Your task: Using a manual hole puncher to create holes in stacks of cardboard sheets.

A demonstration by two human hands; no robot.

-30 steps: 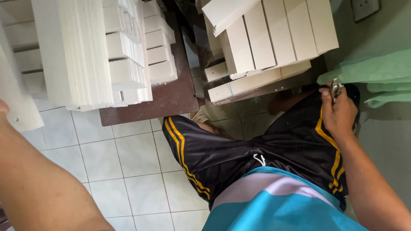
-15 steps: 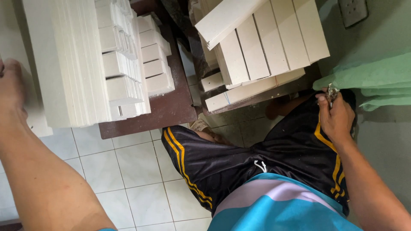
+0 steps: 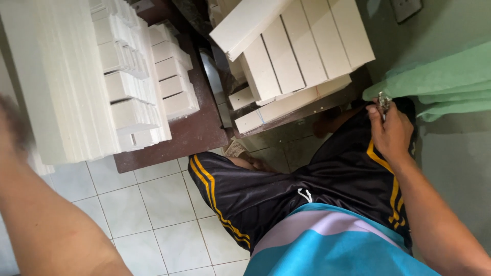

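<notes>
Metal tool (image 3: 382, 100) pinched in the closed right hand (image 3: 391, 132).

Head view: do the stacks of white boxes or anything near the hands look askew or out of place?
One long white flat box lies slanted across the top of the neat row of white boxes on the right bench, its end overhanging. The tall white stack on the brown table stands orderly. The right hand pinches a small metal object.

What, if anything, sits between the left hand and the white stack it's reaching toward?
Nothing visible. The left hand, blurred at the frame's left edge, is right beside the stack of white sheets; no object shows between them, though contact can't be judged.
</notes>
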